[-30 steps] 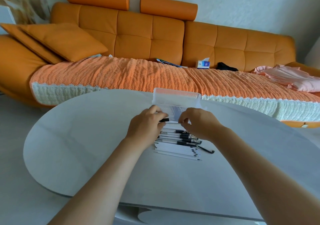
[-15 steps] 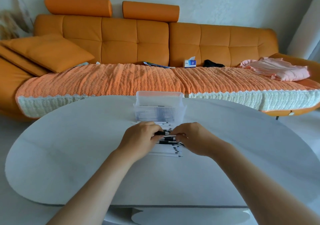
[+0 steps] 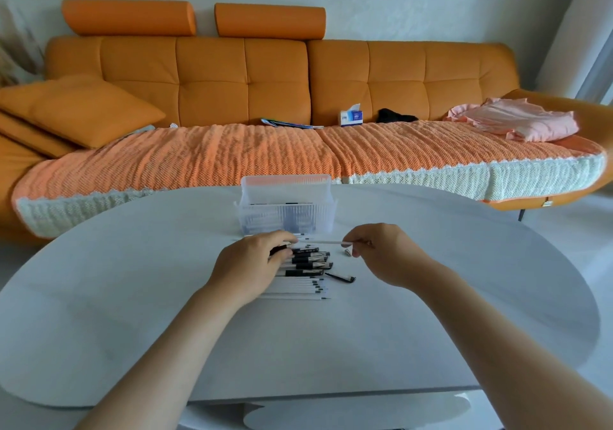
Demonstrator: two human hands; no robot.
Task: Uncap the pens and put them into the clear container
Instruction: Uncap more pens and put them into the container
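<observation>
A row of white pens [image 3: 306, 272], several with black caps, lies on the white table [image 3: 132, 313] between my hands. My left hand [image 3: 252, 263] pinches a black cap [image 3: 278, 250] over the row. My right hand [image 3: 378, 252] pinches a thin white pen body [image 3: 323, 241], held level and pulled free of the cap. The clear container [image 3: 287, 209] stands just beyond, with pens inside it. A loose black cap [image 3: 341, 277] lies right of the row.
An orange sofa [image 3: 265, 74] with a knitted throw runs along the table's far side. On it lie a cushion, a tissue box [image 3: 351, 117], papers and pink cloth [image 3: 517, 122]. The table's near edge is below my forearms.
My hands have drawn apart: the right hand pulled the white pen body rightward out of the cap that the left hand holds. The camera shifted slightly.
</observation>
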